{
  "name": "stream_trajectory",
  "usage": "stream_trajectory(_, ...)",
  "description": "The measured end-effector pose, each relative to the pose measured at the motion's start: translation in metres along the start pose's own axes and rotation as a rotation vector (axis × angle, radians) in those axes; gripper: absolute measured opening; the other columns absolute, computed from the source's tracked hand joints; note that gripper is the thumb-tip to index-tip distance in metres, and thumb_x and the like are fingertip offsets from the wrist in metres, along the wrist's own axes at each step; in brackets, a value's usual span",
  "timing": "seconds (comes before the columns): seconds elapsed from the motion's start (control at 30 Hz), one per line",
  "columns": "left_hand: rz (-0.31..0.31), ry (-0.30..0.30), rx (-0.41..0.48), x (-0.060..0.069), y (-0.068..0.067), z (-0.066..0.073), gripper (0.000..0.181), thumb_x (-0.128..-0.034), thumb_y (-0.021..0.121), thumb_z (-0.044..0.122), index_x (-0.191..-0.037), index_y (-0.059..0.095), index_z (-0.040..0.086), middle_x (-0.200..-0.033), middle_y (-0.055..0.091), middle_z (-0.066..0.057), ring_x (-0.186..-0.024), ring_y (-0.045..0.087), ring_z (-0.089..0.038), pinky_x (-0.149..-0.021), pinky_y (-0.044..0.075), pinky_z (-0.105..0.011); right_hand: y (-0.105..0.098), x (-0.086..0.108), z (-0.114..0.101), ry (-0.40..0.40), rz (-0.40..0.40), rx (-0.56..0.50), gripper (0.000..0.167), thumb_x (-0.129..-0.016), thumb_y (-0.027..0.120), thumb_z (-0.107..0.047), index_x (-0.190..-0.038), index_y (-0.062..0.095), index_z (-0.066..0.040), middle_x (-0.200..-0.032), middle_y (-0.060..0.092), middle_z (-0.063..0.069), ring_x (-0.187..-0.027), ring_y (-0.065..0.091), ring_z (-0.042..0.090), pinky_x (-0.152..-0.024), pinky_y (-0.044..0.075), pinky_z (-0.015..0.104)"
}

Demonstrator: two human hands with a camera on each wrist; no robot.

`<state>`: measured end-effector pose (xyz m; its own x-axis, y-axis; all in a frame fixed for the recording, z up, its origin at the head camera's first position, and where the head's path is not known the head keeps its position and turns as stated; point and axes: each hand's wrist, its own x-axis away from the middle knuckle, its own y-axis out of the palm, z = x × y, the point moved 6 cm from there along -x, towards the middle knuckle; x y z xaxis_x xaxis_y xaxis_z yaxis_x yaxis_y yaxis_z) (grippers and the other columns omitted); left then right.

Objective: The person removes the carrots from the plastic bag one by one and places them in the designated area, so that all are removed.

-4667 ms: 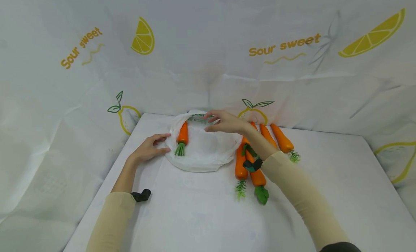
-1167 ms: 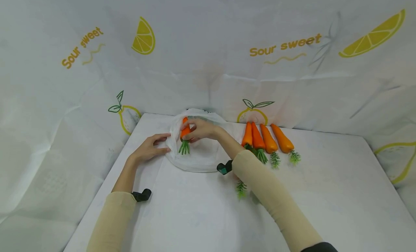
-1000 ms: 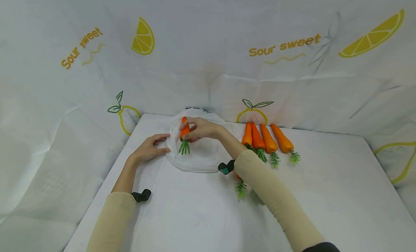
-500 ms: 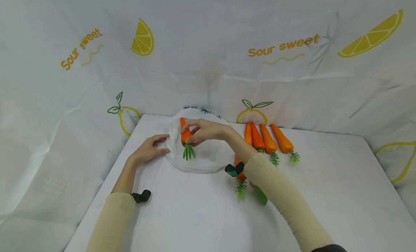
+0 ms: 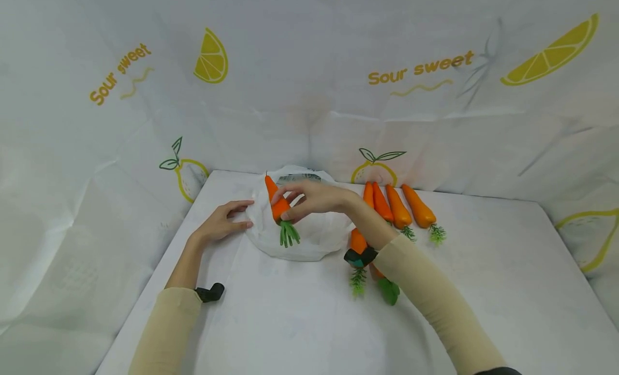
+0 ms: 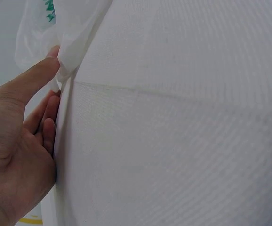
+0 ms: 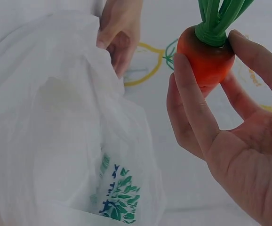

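Observation:
My right hand pinches an orange toy carrot near its green-topped end, thumb on one side and fingers on the other. Held above the white plastic bag, the carrot has its thin tip pointing away to the left. In the right wrist view the carrot hangs apart from the bag, which shows green leaf print. At the bag's left rim rests my left hand, thumb and fingers spread. In the left wrist view the fingertips of that hand touch the thin plastic.
Several more toy carrots lie right of the bag: four-like row at the back, including one at its right end. Nearer carrots, one with a leafy top, are partly hidden under the right forearm. The table's back edge meets a lemon-print sheet.
Reaching into the bag, my right hand took hold of the carrot lying there, then lifted it up and toward me. The bag's back rim shifted. My left hand stayed put.

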<state>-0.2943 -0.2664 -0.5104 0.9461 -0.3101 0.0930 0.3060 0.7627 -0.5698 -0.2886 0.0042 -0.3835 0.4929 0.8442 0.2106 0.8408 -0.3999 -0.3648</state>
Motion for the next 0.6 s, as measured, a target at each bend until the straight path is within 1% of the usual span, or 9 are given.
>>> stream_trajectory(0.07,-0.002,0.003,0.002,0.000,0.000,0.000,0.066,-0.0992,0.082,0.028,-0.159,0.056,0.016,-0.165,0.053,-0.016,-0.154,0.046,-0.039,-0.134,0.031,-0.061,-0.004,0.006,-0.005,-0.011,0.027,0.033,0.038,-0.101,0.078,-0.026,-0.137,0.066,-0.022,-0.151,0.056,0.006,-0.133,0.064,0.027,-0.105,0.064,0.046)
stream_trajectory(0.13,0.000,0.002,0.003,0.000,0.000,-0.001,0.066,-0.0989,0.082,0.028,-0.159,0.057,0.016,-0.165,0.053,-0.016,-0.154,0.046,-0.039,-0.133,0.031,-0.061,-0.009,0.014,-0.008,-0.007,0.055,0.054,0.039,-0.100,0.078,-0.028,-0.137,0.066,-0.025,-0.153,0.056,0.004,-0.132,0.066,0.027,-0.105,0.063,0.044)
stream_trajectory(0.2,0.004,-0.002,0.005,0.001,0.000,-0.001,0.066,-0.0986,0.082,0.029,-0.158,0.057,0.016,-0.165,0.053,-0.016,-0.155,0.046,-0.039,-0.133,0.031,-0.060,-0.014,0.023,-0.011,-0.007,0.081,0.073,0.039,-0.100,0.078,-0.029,-0.137,0.066,-0.027,-0.155,0.055,0.002,-0.134,0.065,0.026,-0.107,0.061,0.044)
stream_trajectory(0.27,0.007,-0.002,0.006,0.001,0.000,-0.001,0.066,-0.0985,0.083,0.029,-0.158,0.057,0.016,-0.165,0.053,-0.016,-0.155,0.046,-0.039,-0.133,0.031,-0.060,-0.019,0.032,-0.013,-0.009,0.101,0.067,0.039,-0.100,0.078,-0.027,-0.138,0.066,-0.027,-0.155,0.053,0.001,-0.134,0.065,0.028,-0.111,0.059,0.046)
stream_trajectory(0.33,0.009,0.002,0.003,0.000,0.000,-0.001,0.066,-0.0985,0.083,0.029,-0.158,0.057,0.016,-0.165,0.053,-0.016,-0.155,0.046,-0.039,-0.133,0.032,-0.060,-0.024,0.042,-0.015,-0.014,0.123,0.077,0.039,-0.100,0.078,-0.027,-0.137,0.066,-0.027,-0.154,0.054,-0.001,-0.138,0.061,0.027,-0.114,0.056,0.046)
stream_trajectory(0.37,0.010,0.004,0.002,0.000,0.000,0.000,0.066,-0.0986,0.083,0.028,-0.158,0.057,0.016,-0.165,0.053,-0.016,-0.154,0.047,-0.039,-0.133,0.032,-0.060,-0.026,0.047,-0.015,-0.011,0.134,0.086,0.038,-0.101,0.078,-0.028,-0.137,0.066,-0.028,-0.154,0.055,-0.002,-0.139,0.059,0.026,-0.115,0.056,0.046)
stream_trajectory(0.47,0.013,0.009,-0.002,0.000,0.000,0.001,0.066,-0.0988,0.082,0.027,-0.159,0.056,0.016,-0.164,0.054,-0.016,-0.155,0.047,-0.038,-0.133,0.032,-0.059,-0.032,0.060,-0.014,-0.004,0.163,0.093,0.038,-0.101,0.078,-0.029,-0.137,0.066,-0.028,-0.152,0.056,-0.002,-0.139,0.061,0.029,-0.114,0.056,0.048)
stream_trajectory(0.6,0.014,0.001,0.004,0.001,-0.001,0.000,0.066,-0.0989,0.082,0.027,-0.159,0.056,0.016,-0.163,0.055,-0.016,-0.155,0.046,-0.038,-0.133,0.032,-0.059,-0.039,0.076,-0.010,0.017,0.204,0.108,0.038,-0.101,0.078,-0.030,-0.137,0.066,-0.029,-0.153,0.055,-0.001,-0.138,0.064,0.031,-0.113,0.057,0.051)
